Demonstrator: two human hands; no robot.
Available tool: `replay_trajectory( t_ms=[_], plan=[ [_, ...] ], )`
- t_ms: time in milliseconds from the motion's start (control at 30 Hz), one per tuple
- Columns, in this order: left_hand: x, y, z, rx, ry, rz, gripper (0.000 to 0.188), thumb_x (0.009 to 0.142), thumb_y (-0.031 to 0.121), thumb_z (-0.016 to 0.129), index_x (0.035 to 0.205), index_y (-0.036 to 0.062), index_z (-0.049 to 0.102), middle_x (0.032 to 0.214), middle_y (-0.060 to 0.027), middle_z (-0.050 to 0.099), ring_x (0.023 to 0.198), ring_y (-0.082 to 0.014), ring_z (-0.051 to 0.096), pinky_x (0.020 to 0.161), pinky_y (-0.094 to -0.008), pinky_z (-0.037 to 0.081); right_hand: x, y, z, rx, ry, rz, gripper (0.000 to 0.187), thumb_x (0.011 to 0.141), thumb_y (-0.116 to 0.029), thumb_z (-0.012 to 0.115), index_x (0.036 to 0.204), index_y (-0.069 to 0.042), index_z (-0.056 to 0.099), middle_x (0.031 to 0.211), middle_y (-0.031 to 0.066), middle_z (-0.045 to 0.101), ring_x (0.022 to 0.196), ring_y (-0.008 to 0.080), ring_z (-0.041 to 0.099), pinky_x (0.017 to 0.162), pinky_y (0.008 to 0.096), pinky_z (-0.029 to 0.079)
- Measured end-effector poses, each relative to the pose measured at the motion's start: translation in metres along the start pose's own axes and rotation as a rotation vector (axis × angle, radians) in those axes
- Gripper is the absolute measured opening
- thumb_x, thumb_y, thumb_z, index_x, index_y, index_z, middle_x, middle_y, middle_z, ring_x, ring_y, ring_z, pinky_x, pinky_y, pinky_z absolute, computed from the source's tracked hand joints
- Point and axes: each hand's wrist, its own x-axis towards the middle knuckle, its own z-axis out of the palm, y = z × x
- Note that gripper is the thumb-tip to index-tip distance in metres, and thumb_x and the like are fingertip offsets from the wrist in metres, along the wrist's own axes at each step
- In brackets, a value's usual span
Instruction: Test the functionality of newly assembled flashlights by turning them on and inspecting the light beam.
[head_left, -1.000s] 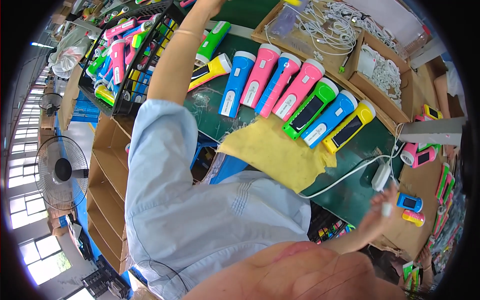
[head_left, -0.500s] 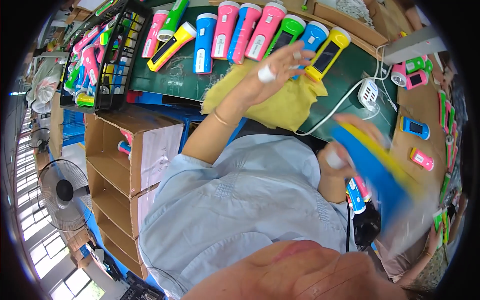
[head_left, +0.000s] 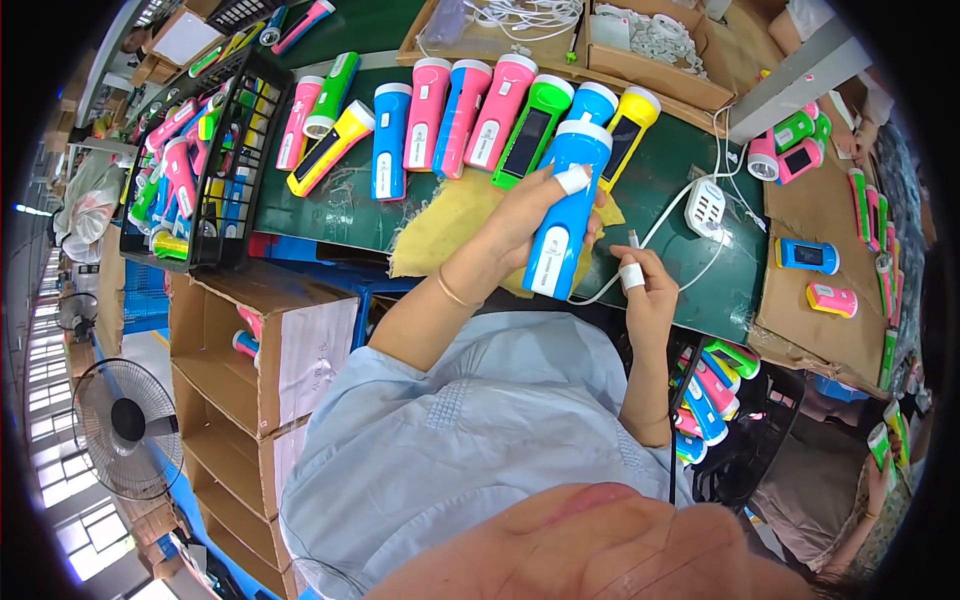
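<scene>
My left hand (head_left: pixel 528 212) is wrapped round a blue flashlight (head_left: pixel 562 225), its thumb lying across the front. The flashlight tilts with its white-rimmed head away from me, above a yellow cloth (head_left: pixel 440 232). Just to its right, my right hand (head_left: pixel 648 285) pinches a small white cable plug (head_left: pixel 633 240); white tape wraps a finger. Beyond both hands, a row of pink, blue, green and yellow flashlights lies on the green table (head_left: pixel 345 205), among them a green one (head_left: pixel 535 132) and a yellow one (head_left: pixel 625 135) with dark panels.
A white multi-port charger (head_left: pixel 706 208) with cables sits to the right. Black crates of flashlights stand at far left (head_left: pixel 215 170) and lower right (head_left: pixel 775 410). Cardboard boxes (head_left: pixel 660 45) line the back edge. Another person's hand (head_left: pixel 880 485) holds a flashlight at lower right.
My left hand, empty before, now holds the blue flashlight. The blurred blue-and-yellow thing has left my right hand, which has come back over the table to the white plug. The view has shifted slightly.
</scene>
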Motion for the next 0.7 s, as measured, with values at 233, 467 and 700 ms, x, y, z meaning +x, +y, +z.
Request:
replay_trajectory(
  t_ms=[233, 467, 700],
  plan=[
    [0.012, 0.009, 0.007, -0.033, -0.004, -0.068, 0.029, 0.086, 0.025, 0.051, 0.104, 0.0034, 0.045, 0.083, -0.0139, 0.057, 0.062, -0.0218, 0.06, 0.053, -0.0344, 0.052, 0.001, 0.008, -0.001, -0.017, -0.028, 0.039, 0.015, 0.087, -0.006, 0.052, 0.094, 0.001, 0.063, 0.086, 0.0023, 0.058, 0.076, 0.0072, 0.049, 0.067, 0.0196, 0.038],
    [0.029, 0.026, -0.001, 0.64, -0.077, 0.256, 0.038, 0.085, 0.02, 0.055, 0.116, 0.0022, 0.04, 0.09, -0.0118, 0.055, 0.083, -0.022, 0.058, 0.073, -0.0354, 0.051, 0.017, -0.016, -0.003, 0.215, 0.003, 0.045, 0.027, 0.09, -0.011, 0.048, 0.115, -0.002, 0.05, 0.07, -0.0005, 0.051, 0.053, 0.0039, 0.039, 0.046, 0.0169, 0.028],
    [0.042, 0.053, 0.023, 1.544, 0.712, 0.677, 0.085, 0.07, 0.012, 0.072, 0.131, -0.0062, 0.015, 0.121, -0.0229, 0.039, 0.102, -0.0327, 0.05, 0.09, -0.0383, 0.042, 0.039, -0.016, -0.003, 0.484, -0.144, 0.138, 0.02, 0.084, -0.009, 0.06, 0.102, 0.0, 0.059, 0.081, 0.0024, 0.057, 0.067, 0.007, 0.048, 0.058, 0.0185, 0.037]
  ],
)
